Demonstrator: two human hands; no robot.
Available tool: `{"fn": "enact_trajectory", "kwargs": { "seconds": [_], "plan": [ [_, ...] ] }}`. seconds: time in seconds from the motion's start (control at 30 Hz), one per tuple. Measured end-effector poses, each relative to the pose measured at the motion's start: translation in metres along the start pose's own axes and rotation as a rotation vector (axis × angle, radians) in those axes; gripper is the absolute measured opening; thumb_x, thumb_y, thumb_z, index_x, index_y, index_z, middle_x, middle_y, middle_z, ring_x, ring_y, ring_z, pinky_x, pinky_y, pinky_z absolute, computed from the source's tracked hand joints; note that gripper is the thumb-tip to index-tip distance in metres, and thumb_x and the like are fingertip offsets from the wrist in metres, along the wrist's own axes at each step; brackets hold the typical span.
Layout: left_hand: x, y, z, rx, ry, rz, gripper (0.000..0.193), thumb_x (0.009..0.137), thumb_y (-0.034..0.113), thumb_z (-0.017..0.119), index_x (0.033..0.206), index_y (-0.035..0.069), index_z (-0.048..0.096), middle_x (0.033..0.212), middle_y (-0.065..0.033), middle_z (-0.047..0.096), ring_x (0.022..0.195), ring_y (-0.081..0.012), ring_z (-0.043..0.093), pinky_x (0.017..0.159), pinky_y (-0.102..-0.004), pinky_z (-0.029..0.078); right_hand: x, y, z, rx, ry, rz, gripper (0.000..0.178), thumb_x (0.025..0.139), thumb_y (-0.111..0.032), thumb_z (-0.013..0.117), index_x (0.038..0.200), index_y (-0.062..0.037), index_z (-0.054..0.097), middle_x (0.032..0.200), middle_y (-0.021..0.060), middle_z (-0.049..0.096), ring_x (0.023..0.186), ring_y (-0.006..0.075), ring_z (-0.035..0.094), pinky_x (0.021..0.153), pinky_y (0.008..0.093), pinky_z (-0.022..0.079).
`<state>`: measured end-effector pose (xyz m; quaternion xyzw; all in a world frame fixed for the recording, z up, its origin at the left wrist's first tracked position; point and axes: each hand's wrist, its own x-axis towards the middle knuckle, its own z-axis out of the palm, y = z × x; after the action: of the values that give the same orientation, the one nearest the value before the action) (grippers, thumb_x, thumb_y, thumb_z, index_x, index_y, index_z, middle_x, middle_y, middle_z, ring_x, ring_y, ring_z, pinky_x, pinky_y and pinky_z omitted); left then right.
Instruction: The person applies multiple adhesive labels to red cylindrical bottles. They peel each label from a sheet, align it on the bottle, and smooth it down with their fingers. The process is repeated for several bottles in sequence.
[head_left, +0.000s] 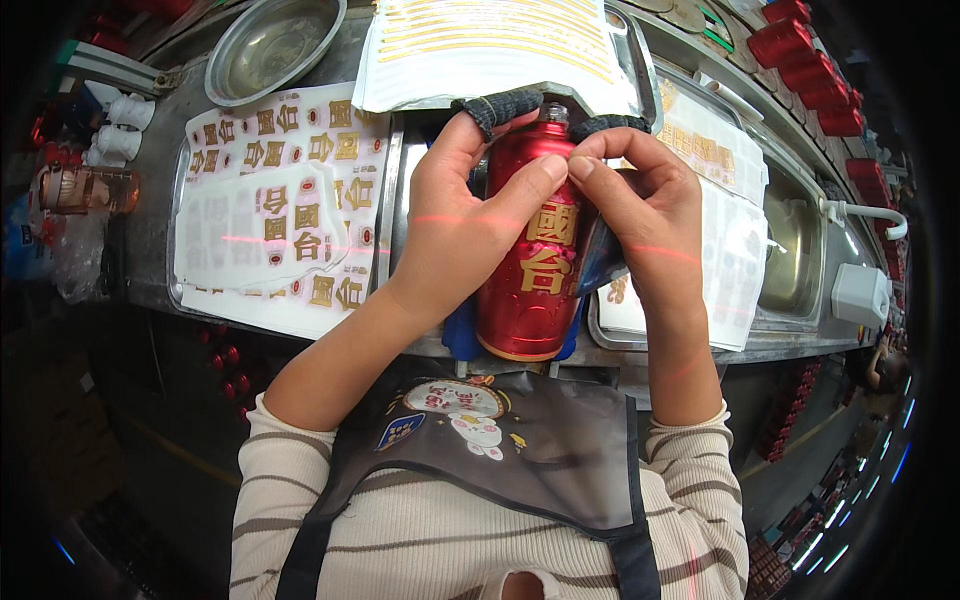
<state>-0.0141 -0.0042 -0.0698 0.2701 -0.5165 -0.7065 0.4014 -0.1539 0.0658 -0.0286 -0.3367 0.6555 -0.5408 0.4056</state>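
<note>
A shiny red bottle (515, 310) with raised gold characters and a clear neck lies in front of me, neck pointing away, on a blue support (460, 332). Against its upper left side rests my left hand (470, 190), thumb pressed on the bottle's shoulder and a dark cloth wrap on a finger. My right hand (645, 195) pinches thumb and forefinger together at the shoulder's right side, also with a dark wrap. Anything between those fingertips is too small to make out.
Left is a tray (178, 215) with sheets of gold character decals (345, 290). A metal basin (275, 50) and gold-striped sheets (480, 60) lie beyond. Right are more decal sheets (725, 270), a sink (795, 270) with a white tap (870, 215), and red bottles (805, 65).
</note>
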Motion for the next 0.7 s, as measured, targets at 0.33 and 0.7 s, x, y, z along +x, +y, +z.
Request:
{"fn": "enact_trajectory", "kwargs": {
  "seconds": [0.33,0.7],
  "plan": [
    [-0.0008,-0.0019,-0.0061,-0.020,-0.073,-0.029,0.043,0.092,0.000,0.066,0.133,-0.002,0.055,0.133,-0.0143,0.061,0.123,-0.0195,0.058,0.105,-0.0324,0.047,-0.0005,0.0011,-0.0016,-0.051,0.004,-0.004,0.010,0.090,-0.009,0.073,0.094,0.0003,0.070,0.079,-0.0040,0.063,0.063,-0.0033,0.052,0.054,0.0133,0.036],
    [-0.0031,-0.0035,-0.0016,-0.036,0.015,-0.035,0.035,0.090,0.005,0.070,0.123,-0.002,0.060,0.118,-0.0116,0.066,0.110,-0.0159,0.062,0.097,-0.0303,0.050,-0.0053,-0.0027,0.0006,-0.049,0.028,0.022,0.010,0.089,-0.009,0.071,0.092,0.0006,0.069,0.073,-0.0056,0.060,0.060,-0.0039,0.048,0.053,0.0136,0.033]
  ]
}}
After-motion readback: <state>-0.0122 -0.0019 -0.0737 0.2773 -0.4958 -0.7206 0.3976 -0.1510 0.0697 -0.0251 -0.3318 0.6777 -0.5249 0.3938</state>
